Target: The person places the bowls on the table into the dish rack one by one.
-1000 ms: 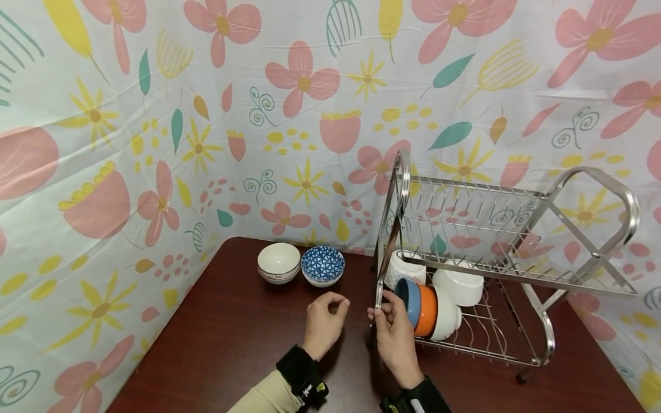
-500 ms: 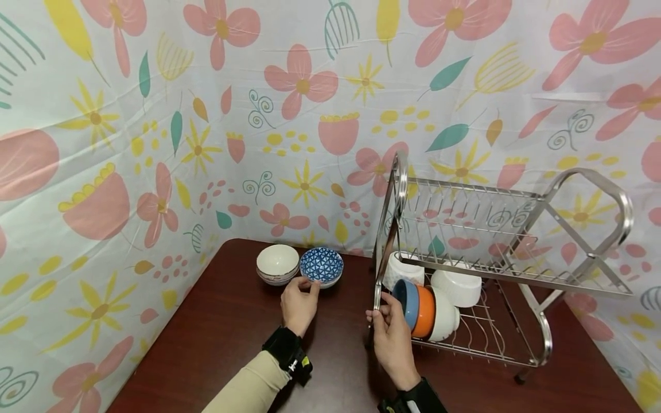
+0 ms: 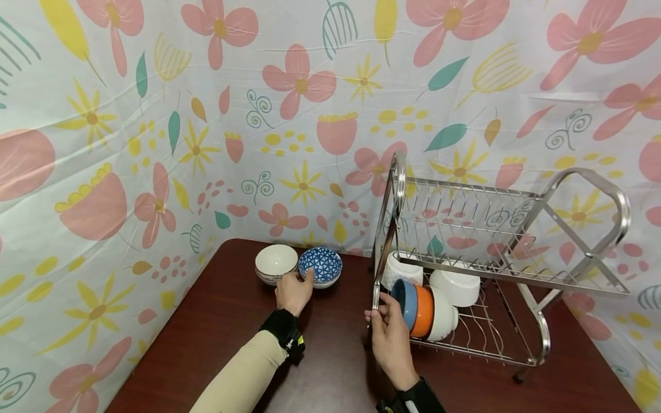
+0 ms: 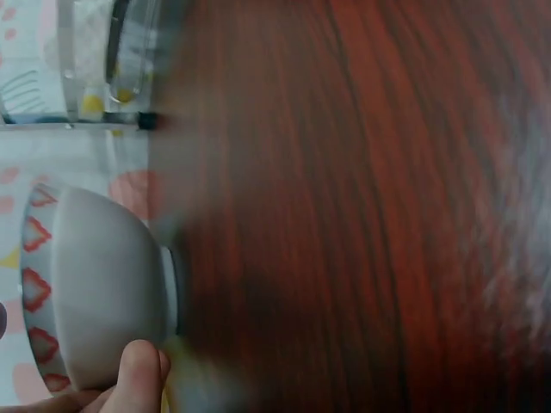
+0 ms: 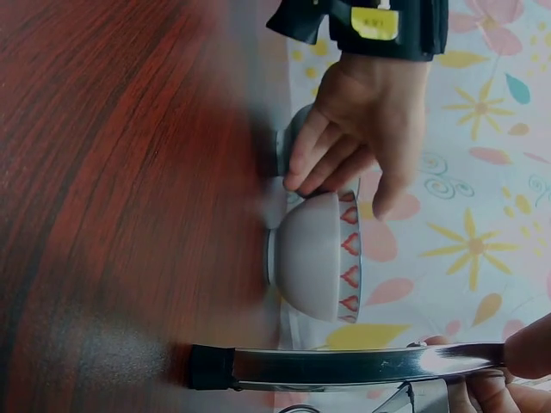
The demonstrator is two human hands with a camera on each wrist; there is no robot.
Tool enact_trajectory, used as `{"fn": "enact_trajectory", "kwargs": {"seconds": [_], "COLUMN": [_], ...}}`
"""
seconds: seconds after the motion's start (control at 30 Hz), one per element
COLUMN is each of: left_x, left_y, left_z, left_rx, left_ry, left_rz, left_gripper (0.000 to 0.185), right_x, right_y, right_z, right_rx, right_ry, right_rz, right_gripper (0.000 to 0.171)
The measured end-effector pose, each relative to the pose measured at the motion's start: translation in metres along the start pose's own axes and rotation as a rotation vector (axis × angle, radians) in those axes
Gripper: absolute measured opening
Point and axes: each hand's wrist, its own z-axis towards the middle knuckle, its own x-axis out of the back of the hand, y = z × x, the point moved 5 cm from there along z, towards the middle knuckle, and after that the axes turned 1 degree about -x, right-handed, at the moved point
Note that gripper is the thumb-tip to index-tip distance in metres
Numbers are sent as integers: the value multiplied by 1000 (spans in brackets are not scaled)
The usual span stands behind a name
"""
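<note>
The left hand (image 3: 293, 293) reaches to the two nearer-left bowls on the desk (image 3: 330, 355). Its grip is wide, the thumb spread from the fingers: the thumb is at the near-left rim of the patterned bowl (image 3: 321, 265), and the fingers reach in between that bowl and the cream bowl (image 3: 276, 258) beside it. In the left wrist view the fingertips (image 4: 139, 374) lie at the outer wall of the patterned bowl; whether they press on it cannot be told. This bowl stands upright on the desk, blue and white inside, with a band of red motifs outside under its rim.

The right hand (image 3: 391, 341) holds the near left upright of the metal rack (image 3: 485, 272), its grip narrow, with thumb and fingers around the bar.

On the lower tier of the rack, a blue bowl (image 3: 405, 307), an orange bowl (image 3: 424, 314) and a white bowl (image 3: 442, 315) stand on edge in a row, just beside the right hand. Behind them are a textured white bowl (image 3: 403, 272) and a plain white bowl (image 3: 455, 288). A flowered cloth (image 3: 206, 143) hangs behind the desk.
</note>
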Motion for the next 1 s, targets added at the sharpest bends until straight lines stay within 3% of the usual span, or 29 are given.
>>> {"fn": "enact_trajectory", "kwargs": {"seconds": [0.23, 0.43, 0.8, 1.0], "left_x": [-4, -3, -2, 1], "left_y": [-1, -1, 6, 14], "left_z": [7, 14, 19, 17], "left_rx": [28, 26, -38, -93], "left_ry": [35, 60, -34, -36], "left_rz": [81, 139, 244, 273], "left_gripper": [53, 41, 26, 20], "right_x": [0, -2, 0, 1], "right_y": [0, -1, 0, 0], "right_z": [0, -1, -2, -2], "right_rx": [6, 22, 28, 22], "right_ry": [1, -10, -11, -11], "right_rz": [3, -12, -23, -9], "right_gripper": [41, 40, 38, 38]}}
